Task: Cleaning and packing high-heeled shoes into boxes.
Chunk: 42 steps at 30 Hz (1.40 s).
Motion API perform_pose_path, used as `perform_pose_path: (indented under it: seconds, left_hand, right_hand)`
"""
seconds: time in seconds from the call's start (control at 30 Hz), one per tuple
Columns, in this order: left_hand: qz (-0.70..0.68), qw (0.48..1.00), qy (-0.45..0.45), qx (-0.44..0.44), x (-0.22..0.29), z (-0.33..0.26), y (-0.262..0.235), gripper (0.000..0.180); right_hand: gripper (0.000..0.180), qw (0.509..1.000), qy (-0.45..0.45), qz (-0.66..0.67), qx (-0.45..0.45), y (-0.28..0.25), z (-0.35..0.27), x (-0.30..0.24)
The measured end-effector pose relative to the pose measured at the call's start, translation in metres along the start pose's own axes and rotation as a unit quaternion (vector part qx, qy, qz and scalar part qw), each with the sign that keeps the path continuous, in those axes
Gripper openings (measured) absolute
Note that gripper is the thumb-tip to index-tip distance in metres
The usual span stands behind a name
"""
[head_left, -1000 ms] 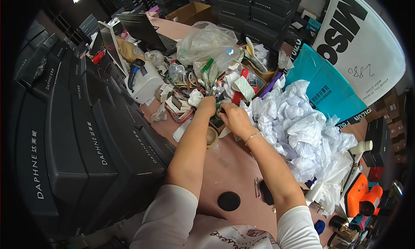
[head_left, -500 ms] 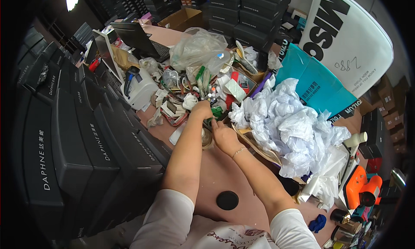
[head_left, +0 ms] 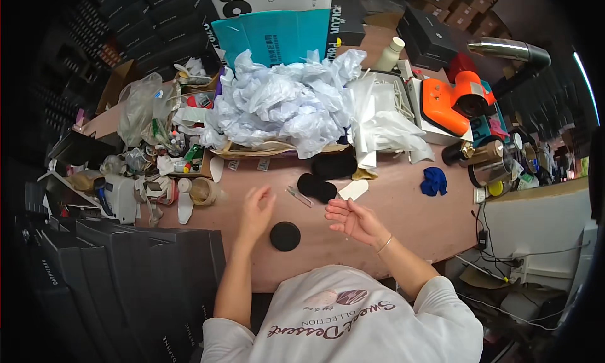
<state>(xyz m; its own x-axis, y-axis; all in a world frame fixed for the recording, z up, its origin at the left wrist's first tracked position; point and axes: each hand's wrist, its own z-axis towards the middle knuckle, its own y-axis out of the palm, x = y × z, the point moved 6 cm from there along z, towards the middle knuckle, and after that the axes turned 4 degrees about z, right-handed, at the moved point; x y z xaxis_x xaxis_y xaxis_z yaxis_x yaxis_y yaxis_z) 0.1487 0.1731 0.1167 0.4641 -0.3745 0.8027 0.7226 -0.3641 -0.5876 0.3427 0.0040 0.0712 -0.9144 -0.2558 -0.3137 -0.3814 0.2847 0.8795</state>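
My left hand (head_left: 256, 213) is raised over the pinkish table (head_left: 378, 237), its fingers loosely extended and apart, with nothing seen in it. Nearest to it are a black round disc (head_left: 285, 236) and a small pair of metal tweezers (head_left: 300, 196). To the right, my right hand (head_left: 356, 223) is turned palm up, fingers stretched and empty, with a bracelet at the wrist. Just beyond its fingertips lie a white insole-shaped piece (head_left: 354, 189) and a black oval pad (head_left: 316, 188). A second black pad (head_left: 335, 166) sits farther back.
Crumpled white tissue paper (head_left: 283, 104) fills a box across the back. An orange machine (head_left: 450, 98) and a blue cloth (head_left: 434, 181) are at the right. Small clutter, a white bottle (head_left: 184, 199) and a tape roll (head_left: 203, 191) lie left, above stacked black boxes (head_left: 145, 281).
The view has swung to the right. My hands have come back from the clutter at the far side, where they were close together, and are now apart and open over the near table.
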Motion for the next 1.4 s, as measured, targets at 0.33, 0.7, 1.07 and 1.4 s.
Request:
perform_pose_path:
  seconds: [0.33,0.7,1.07,1.4]
  left_hand:
    - [0.014,0.996,-0.089,-0.014,-0.034,-0.130,0.006,0.025]
    - [0.049,0.984,-0.166,-0.039,-0.072,-0.211,0.031,0.063]
    - [0.139,0.984,-0.083,-0.079,-0.077,-0.168,0.088,0.117]
    - [0.130,0.979,-0.069,-0.139,-0.065,-0.127,0.094,0.118]
  right_hand:
    - [0.021,0.905,0.000,-0.393,0.164,-0.075,-0.056,0.073]
    - [0.031,0.636,-0.204,-0.708,0.228,-0.052,0.009,-0.003]
    - [0.049,0.668,-0.069,-0.694,0.261,-0.115,-0.090,0.054]
    - [0.032,0.740,-0.048,-0.629,0.235,-0.109,-0.100,0.049]
